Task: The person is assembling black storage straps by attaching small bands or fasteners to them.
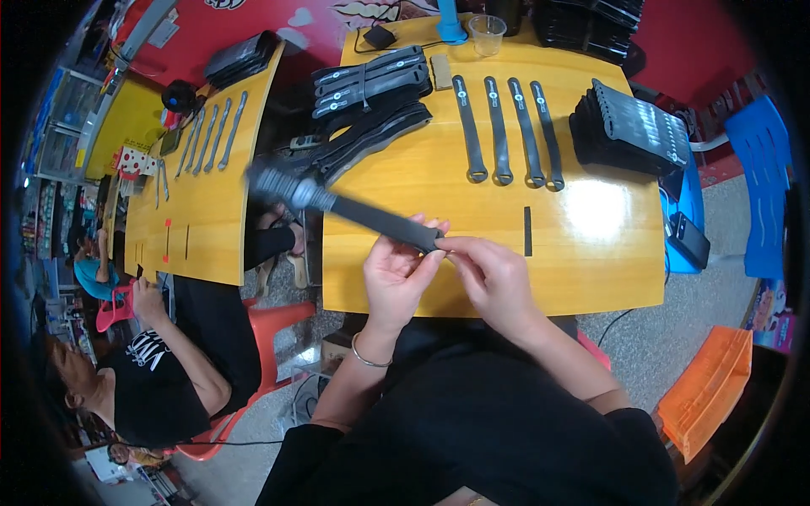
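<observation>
A black strap (380,221) is stretched over the fingers of my left hand (393,282), with the thumb pressing near its end. With thumb and forefinger, my right hand (494,274) pinches that same end. The strap's far part points up and left past the table edge, smeared by motion. Four or so similar straps, several in a row (498,135), lie flat beyond my hands, each with a round loop at the near end. To the right of my hands is a short narrow black strip (528,231) on the yellow table (607,278).
A tied bundle of straps (367,84) and a loose pile (380,139) lie at the table's left. At its right stands a thick strap stack (637,131); a clear plastic cup (487,35) is at the back. Left, a co-worker (160,371) sits at another table (207,219). An orange crate (704,392) stands right.
</observation>
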The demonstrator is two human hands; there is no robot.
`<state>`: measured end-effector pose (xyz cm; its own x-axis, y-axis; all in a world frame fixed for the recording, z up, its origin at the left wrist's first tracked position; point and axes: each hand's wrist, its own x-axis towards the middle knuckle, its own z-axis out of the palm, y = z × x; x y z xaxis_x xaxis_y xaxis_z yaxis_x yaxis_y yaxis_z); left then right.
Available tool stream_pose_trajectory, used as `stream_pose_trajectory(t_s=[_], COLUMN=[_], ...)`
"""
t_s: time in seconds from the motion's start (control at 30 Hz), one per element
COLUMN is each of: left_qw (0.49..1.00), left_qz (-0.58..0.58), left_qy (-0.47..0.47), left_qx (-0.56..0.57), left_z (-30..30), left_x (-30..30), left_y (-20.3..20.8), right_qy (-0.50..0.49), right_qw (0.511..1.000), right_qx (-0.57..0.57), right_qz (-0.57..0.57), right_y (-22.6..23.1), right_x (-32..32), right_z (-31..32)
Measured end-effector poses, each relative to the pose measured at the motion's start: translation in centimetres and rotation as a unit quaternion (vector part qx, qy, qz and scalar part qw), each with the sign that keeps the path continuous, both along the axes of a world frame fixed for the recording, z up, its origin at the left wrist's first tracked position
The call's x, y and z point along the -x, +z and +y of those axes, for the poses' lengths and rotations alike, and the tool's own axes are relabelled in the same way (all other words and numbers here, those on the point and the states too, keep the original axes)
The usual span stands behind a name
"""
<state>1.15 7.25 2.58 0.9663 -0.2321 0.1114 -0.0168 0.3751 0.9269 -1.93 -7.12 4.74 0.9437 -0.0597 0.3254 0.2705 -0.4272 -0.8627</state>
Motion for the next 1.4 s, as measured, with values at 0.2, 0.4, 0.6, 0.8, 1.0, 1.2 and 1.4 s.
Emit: stream_pose_trajectory(t_s=[0.2,0.4,0.6,0.8,1.0,1.2,1.4], left_qw=[0.997,0.986,0.993,0.991,0.99,0.997,0.99], left_qz=[-0.061,-0.144,-0.101,-0.115,-0.074,0.048,0.132], left_qy=[0.04,0.079,0.057,0.02,-0.066,-0.062,-0.039], left_qx=[0.004,-0.035,0.004,-0.067,-0.105,-0.025,0.033], left_z=[-0.8,-0.7,-0.5,0.3,1.9,1.8,1.2], left_x=[0.0,0.1,0.2,-0.1,-0.7,-0.7,-0.6], left_y=[-0.4,-0.3,0.0,0.6,0.7,0.0,0.3], right_qy=[0.017,0.032,0.072,0.055,0.078,0.087,0.081], right_qw=[0.986,0.972,0.939,0.97,0.994,0.994,0.994], right_qx=[-0.142,-0.206,-0.297,-0.207,-0.052,-0.009,0.003], right_qz=[0.083,0.109,0.158,0.113,0.053,0.07,0.079], right_y=[-0.3,-0.3,-0.2,0.1,0.0,1.0,1.6], right_x=[0.6,0.9,0.6,0.2,-0.1,-0.2,-0.2], right_z=[0.8,1.3,1.0,0.4,-0.8,-1.3,-2.8])
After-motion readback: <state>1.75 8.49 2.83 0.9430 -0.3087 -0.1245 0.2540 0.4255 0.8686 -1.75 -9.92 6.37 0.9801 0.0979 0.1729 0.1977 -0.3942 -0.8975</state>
